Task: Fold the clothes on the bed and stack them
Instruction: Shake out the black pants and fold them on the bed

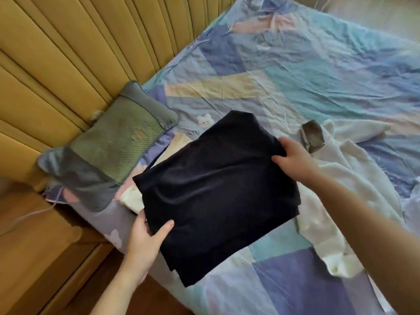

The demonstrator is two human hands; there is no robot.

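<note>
A folded black garment (213,192) is held flat over the near left part of the bed. My left hand (147,239) grips its near left edge, thumb on top. My right hand (293,160) pinches its far right edge. Under the black garment a cream folded piece (134,198) shows at its left side and far edge. A white unfolded garment (345,178) with a grey collar lies spread on the bed to the right, under my right forearm.
The patchwork bed sheet (295,71) in blue, teal and yellow covers the bed. A green and grey pillow (109,144) rests against the yellow padded headboard (68,53). Wooden bedside furniture (34,246) stands at the lower left.
</note>
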